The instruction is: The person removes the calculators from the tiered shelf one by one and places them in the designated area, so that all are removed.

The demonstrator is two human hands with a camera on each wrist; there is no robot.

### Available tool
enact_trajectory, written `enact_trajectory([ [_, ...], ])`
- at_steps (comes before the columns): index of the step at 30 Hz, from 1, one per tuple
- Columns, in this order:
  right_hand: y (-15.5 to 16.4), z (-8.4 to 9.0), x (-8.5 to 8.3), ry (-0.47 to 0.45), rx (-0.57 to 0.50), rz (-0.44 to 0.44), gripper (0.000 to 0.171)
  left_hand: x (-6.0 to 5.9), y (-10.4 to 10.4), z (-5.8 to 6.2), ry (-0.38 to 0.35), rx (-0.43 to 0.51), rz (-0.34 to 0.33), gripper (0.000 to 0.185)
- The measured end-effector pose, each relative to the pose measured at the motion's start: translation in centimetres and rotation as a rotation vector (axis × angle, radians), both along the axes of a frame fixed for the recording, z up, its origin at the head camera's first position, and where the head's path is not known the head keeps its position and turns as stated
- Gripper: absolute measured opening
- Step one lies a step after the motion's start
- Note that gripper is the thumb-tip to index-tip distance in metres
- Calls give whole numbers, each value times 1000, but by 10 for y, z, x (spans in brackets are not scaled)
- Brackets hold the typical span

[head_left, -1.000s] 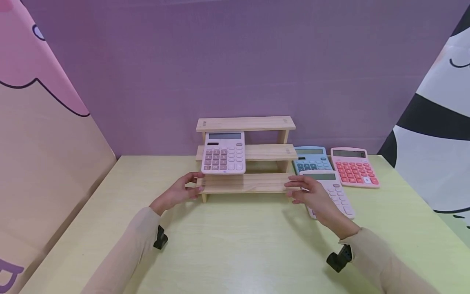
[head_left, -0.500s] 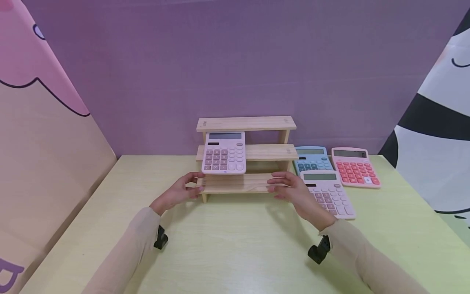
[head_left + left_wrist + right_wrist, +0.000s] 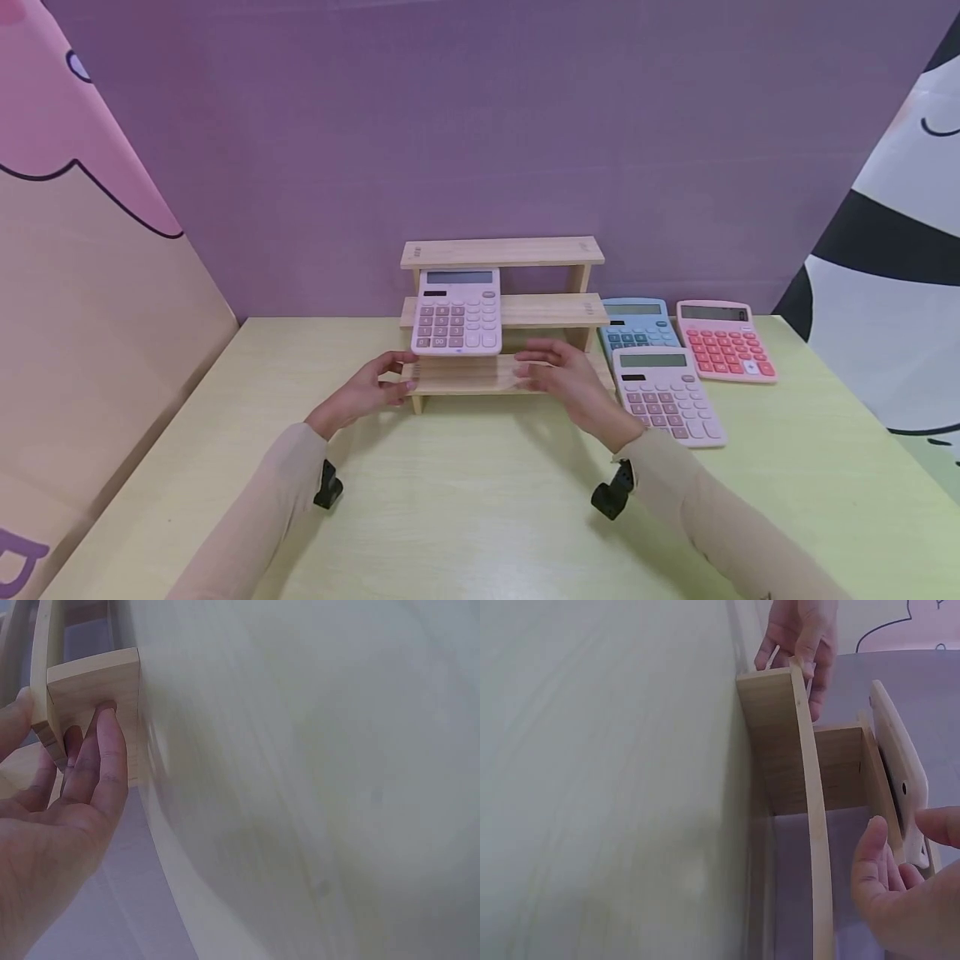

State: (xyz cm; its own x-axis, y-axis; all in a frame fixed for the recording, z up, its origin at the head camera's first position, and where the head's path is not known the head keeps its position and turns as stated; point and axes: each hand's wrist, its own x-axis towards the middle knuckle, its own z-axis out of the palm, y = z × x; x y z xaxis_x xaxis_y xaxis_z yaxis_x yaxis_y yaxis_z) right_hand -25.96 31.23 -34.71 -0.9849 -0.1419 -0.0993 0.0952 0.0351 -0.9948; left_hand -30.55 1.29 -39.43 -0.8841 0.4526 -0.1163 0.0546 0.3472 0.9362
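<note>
A three-tier wooden shelf [image 3: 540,310] stands at the middle of the table, and a lilac-pink calculator [image 3: 457,312] leans against its left half, its foot on the bottom tier. My left hand [image 3: 397,377] grips the left end of the bottom tier; in the left wrist view this hand [image 3: 82,746] has its fingers on the wooden shelf's end block [image 3: 97,682] and its thumb behind the board. My right hand [image 3: 531,367] hovers open over the bottom tier, just right of the calculator's lower corner. In the right wrist view its fingertips [image 3: 876,847] sit close to the calculator [image 3: 900,772].
Three more calculators lie right of the shelf: a blue one [image 3: 637,323], a coral-keyed one [image 3: 723,342] and a pink one [image 3: 667,393]. The pale yellow table [image 3: 480,508] ends at a purple back wall. Printed panels stand on both sides.
My right hand has moved left, from above the pink calculator on the table to the middle of the bottom tier beside the leaning calculator. The left hand and shelf stayed put.
</note>
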Motion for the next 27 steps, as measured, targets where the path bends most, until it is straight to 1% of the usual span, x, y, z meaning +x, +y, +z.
enact_trajectory([
  [7, -12, 0, -6, 1, -99, 1, 48, -1, -1, -1, -3, 2, -2, 51],
  [10, -17, 0, -8, 6, -127, -7, 50, -1, -1, 0, -7, 5, 2, 51],
  [16, -25, 1, -13, 3, -189, -20, 50, -1, -1, 0, -2, 11, -11, 49],
  [19, -30, 2, -14, 5, -227, -19, 50, 0, -1, 1, 4, 15, -15, 48],
  [27, -38, 3, -14, 3, -279, -50, 49, 0, -1, 0, -1, 13, -8, 49],
])
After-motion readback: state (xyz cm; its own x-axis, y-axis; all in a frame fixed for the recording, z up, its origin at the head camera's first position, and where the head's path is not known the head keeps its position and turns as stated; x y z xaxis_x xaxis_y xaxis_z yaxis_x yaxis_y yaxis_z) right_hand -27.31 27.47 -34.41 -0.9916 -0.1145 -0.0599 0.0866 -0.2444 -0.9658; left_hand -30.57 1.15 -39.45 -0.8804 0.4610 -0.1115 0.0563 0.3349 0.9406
